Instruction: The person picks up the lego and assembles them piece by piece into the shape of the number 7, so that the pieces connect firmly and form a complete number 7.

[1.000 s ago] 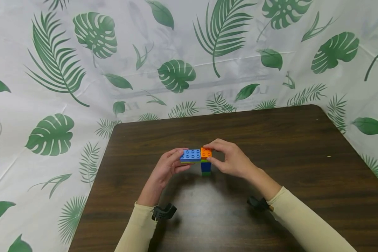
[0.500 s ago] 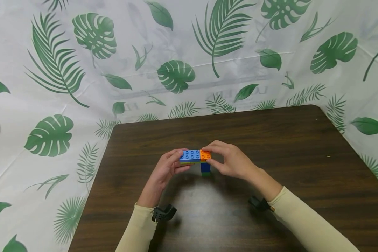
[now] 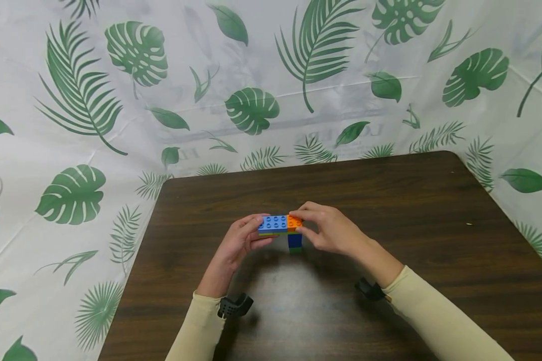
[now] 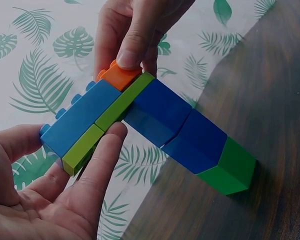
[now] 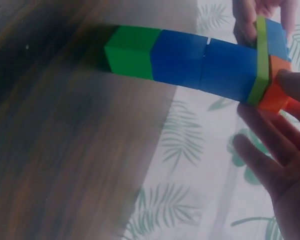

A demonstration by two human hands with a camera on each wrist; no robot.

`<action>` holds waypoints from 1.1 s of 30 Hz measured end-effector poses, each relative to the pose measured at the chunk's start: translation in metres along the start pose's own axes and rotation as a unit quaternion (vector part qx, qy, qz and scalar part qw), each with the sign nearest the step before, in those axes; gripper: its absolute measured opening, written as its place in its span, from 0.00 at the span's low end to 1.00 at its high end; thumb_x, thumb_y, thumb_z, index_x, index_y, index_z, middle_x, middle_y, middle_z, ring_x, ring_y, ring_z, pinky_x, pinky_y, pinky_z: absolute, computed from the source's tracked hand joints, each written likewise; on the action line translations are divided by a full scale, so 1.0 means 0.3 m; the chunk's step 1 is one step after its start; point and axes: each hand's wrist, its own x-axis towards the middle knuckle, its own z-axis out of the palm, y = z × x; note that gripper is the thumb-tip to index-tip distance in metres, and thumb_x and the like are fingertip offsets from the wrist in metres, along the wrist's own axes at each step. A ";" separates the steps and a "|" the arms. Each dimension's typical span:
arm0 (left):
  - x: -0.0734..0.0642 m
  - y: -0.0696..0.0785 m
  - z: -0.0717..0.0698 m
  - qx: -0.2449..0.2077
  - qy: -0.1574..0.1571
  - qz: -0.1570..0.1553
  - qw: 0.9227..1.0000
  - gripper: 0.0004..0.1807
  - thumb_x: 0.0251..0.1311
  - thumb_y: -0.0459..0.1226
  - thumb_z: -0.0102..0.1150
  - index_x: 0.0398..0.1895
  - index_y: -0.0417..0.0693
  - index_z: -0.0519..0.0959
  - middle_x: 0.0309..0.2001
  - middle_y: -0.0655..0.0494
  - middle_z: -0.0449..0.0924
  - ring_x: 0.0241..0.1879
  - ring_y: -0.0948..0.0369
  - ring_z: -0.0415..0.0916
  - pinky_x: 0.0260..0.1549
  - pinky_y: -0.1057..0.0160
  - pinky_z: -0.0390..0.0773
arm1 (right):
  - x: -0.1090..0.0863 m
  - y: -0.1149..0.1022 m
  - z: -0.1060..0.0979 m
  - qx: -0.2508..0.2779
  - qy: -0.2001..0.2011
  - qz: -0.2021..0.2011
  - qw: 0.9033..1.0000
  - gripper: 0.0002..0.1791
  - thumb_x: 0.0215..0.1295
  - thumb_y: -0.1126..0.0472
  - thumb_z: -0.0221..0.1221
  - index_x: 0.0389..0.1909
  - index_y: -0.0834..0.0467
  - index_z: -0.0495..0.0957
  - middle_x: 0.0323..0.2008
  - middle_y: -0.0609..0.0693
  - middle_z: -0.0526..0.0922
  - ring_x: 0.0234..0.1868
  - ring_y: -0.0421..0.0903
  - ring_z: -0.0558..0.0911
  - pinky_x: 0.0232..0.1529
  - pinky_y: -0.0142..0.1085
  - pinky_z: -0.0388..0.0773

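An upright column of toy building bricks stands on the table: a green brick at the bottom, two dark blue bricks above it. Thin lime-green bricks cross the top and overhang to the left. On them sit a light blue eight-stud brick and, flush beside it, a small orange brick. My left hand grips the overhanging end, thumb on the light blue brick and fingers under the lime-green layer. My right hand pinches the orange brick between thumb and fingers.
The dark wood-grain table reaches back to a white curtain printed with green leaves. A tiny yellowish speck lies on the table at the right. Black wrist cameras are strapped at both sleeves.
The orange brick has come down level with the light blue brick, closing the small step between them. My right hand has shifted slightly with it; the left hand keeps its grip.
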 end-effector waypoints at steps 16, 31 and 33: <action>-0.003 0.005 0.003 0.001 0.003 0.000 1.000 0.25 0.71 0.41 0.55 0.62 0.31 0.71 0.51 0.42 0.77 0.45 0.52 0.83 0.43 0.58 0.81 | 0.000 0.008 0.001 -0.007 -0.002 0.002 1.000 0.22 0.61 0.59 0.68 0.57 0.54 0.80 0.50 0.47 0.81 0.37 0.40 0.79 0.36 0.33 0.81; -0.004 0.004 -0.002 -0.006 0.013 0.001 1.000 0.24 0.70 0.41 0.57 0.62 0.33 0.71 0.51 0.41 0.76 0.45 0.49 0.83 0.40 0.59 0.82 | -0.007 0.009 0.008 -0.011 0.007 0.004 1.000 0.25 0.59 0.61 0.69 0.59 0.54 0.79 0.51 0.49 0.83 0.47 0.45 0.83 0.52 0.44 0.79; -0.006 0.004 -0.002 -0.003 0.015 -0.003 1.000 0.24 0.69 0.41 0.57 0.61 0.34 0.71 0.51 0.42 0.76 0.44 0.49 0.84 0.41 0.59 0.82 | -0.009 0.011 0.011 -0.007 0.008 0.005 1.000 0.25 0.60 0.60 0.69 0.59 0.53 0.78 0.51 0.48 0.83 0.47 0.45 0.83 0.52 0.44 0.79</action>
